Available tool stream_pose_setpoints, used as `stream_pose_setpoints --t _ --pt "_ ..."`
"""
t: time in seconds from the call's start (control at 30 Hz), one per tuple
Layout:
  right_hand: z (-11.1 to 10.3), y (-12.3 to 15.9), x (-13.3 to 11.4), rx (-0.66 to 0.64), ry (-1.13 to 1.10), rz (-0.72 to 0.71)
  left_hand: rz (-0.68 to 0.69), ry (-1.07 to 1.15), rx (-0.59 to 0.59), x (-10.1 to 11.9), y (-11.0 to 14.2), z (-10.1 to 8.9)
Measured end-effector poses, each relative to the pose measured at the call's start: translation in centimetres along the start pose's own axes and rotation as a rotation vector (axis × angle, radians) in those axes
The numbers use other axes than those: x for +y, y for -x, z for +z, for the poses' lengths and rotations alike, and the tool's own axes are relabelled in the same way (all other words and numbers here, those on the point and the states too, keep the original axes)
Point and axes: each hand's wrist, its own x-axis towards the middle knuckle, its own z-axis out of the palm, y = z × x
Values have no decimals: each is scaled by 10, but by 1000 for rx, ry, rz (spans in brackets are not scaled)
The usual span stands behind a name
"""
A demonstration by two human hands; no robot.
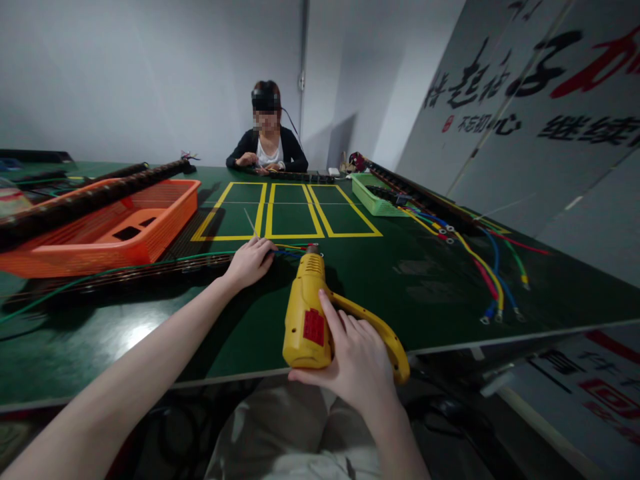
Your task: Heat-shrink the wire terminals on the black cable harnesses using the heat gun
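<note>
A yellow heat gun (pixel 305 307) with a red label is gripped in my right hand (pixel 360 353), whose fingers wrap round the body and handle. Its nozzle points away from me, toward some coloured wires (pixel 287 252) with terminals at their tips. My left hand (pixel 250 261) is closed on these wires just left of the nozzle; its fingertips are partly hidden. From that hand a dark wiring harness (pixel 200 262) runs left along the table, with a green wire (pixel 125 270) beside it. A thin pale strand sticks up behind the fingers.
An orange basket (pixel 170 230) stands at left with a long dark harness (pixel 100 193) across it. At right are a green basket (pixel 370 200), another harness and several lugged cables (pixel 493 273). Yellow taped rectangles (pixel 270 213) mark the green table. A person (pixel 267 143) sits opposite, hands on a dark strip.
</note>
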Motion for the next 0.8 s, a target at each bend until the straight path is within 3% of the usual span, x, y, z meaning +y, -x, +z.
stream_pose_setpoints --t 0.37,0.5,0.8 --pt "-2 5 8 44 68 -1 46 32 -24 9 1 -8" --pt "-1 6 10 85 94 -23 -10 21 -29 13 -1 -12" --pt "2 6 10 113 123 -38 -61 -22 -84 9 -8 -2"
